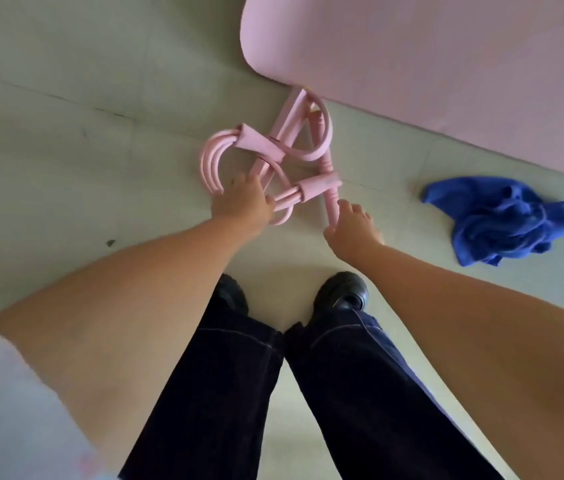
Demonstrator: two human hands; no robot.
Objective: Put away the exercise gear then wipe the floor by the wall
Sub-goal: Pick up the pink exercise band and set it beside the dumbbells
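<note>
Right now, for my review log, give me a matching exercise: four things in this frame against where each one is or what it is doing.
Things:
1. pink resistance bands
2. blue cloth
3. pink mat
4. right hand

Places or states:
A. crumpled on the floor at the right
B. tangled on the floor by the mat's edge
C. at a band handle's end
D. flat, filling the upper right

Pairs: 1-B, 2-A, 3-D, 4-C

**Floor, shoes, trousers**

A pale tiled floor (66, 116) fills the view, with a small dark speck (110, 242) at left. 2 black shoes (343, 294) stand side by side under dark trousers (360, 393). A light sleeve (3, 410) shows at lower left.
</note>
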